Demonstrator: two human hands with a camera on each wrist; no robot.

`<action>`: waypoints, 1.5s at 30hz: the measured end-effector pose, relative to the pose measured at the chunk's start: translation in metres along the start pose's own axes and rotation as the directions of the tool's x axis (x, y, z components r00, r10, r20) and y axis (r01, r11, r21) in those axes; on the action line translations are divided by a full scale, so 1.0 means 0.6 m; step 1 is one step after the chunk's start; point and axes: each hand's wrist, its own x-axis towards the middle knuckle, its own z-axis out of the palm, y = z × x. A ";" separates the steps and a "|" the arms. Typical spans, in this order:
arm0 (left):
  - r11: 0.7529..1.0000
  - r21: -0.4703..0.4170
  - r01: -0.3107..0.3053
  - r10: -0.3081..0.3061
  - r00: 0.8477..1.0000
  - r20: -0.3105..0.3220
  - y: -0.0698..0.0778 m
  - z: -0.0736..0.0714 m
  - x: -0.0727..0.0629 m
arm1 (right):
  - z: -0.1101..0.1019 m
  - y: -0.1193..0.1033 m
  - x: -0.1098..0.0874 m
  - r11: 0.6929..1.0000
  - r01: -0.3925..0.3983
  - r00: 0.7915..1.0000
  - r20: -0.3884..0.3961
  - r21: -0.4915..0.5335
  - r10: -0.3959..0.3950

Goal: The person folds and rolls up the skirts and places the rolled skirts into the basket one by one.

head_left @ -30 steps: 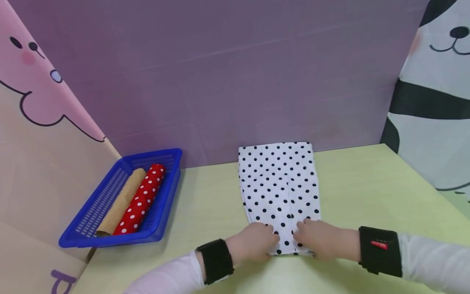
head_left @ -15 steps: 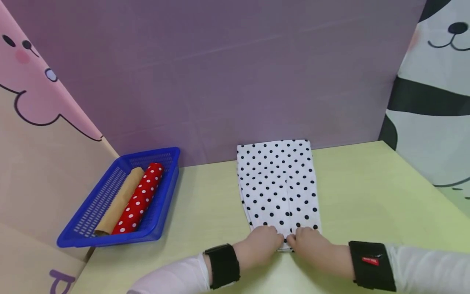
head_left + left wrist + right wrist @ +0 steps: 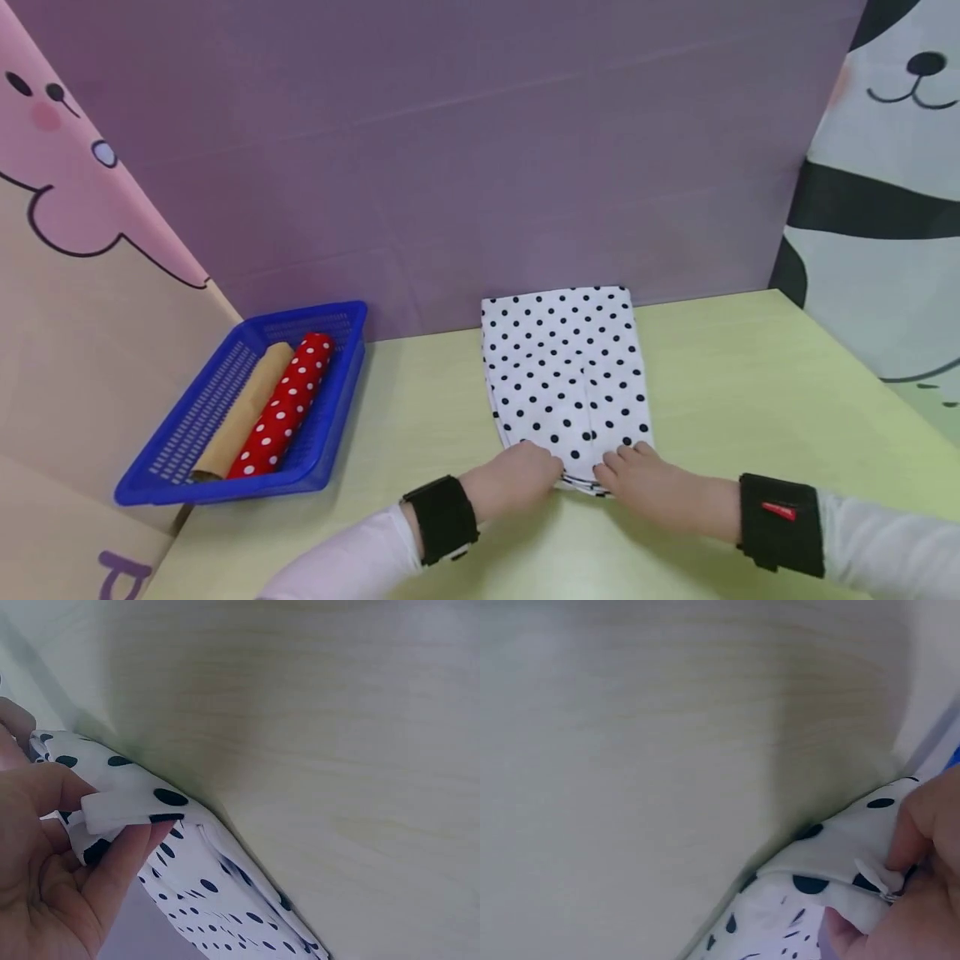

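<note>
A white cloth with black dots [image 3: 562,375], folded in layers, lies on the table with its far edge by the purple backdrop. My left hand [image 3: 517,479] pinches its near edge on the left; in the left wrist view the thumb and fingers [image 3: 124,874] grip a turned-up fold of the cloth [image 3: 135,799]. My right hand [image 3: 663,492] holds the same edge on the right, pinching a fold between thumb and fingers in the right wrist view. Between the two hands the near edge is bent up, showing stacked layers. Some fingertips are hidden by the cloth.
A blue plastic basket [image 3: 330,450] stands at the table's left side. Inside lie a tan roll [image 3: 243,417] and a red roll with white dots [image 3: 285,408]. The purple backdrop [image 3: 450,167] rises behind the pale table [image 3: 750,400].
My hands came closer together at the near edge, then moved slightly apart and away from me. The cloth's near edge has drawn back towards the backdrop, shortening the cloth.
</note>
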 end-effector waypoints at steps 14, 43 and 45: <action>0.981 -0.186 0.049 -0.053 0.998 -0.019 -0.013 0.013 0.003 | -0.028 0.000 -0.021 0.963 -0.010 0.986 -0.163 -0.269 -0.035; 0.878 -0.469 0.097 -0.134 0.990 -0.047 -0.025 0.030 0.003 | 0.005 0.070 -0.001 0.845 -0.152 0.987 0.031 0.513 0.159; 0.902 -0.420 0.099 -0.145 0.986 -0.079 -0.027 0.034 0.002 | 0.010 0.071 0.003 0.850 -0.157 0.984 0.009 0.503 0.176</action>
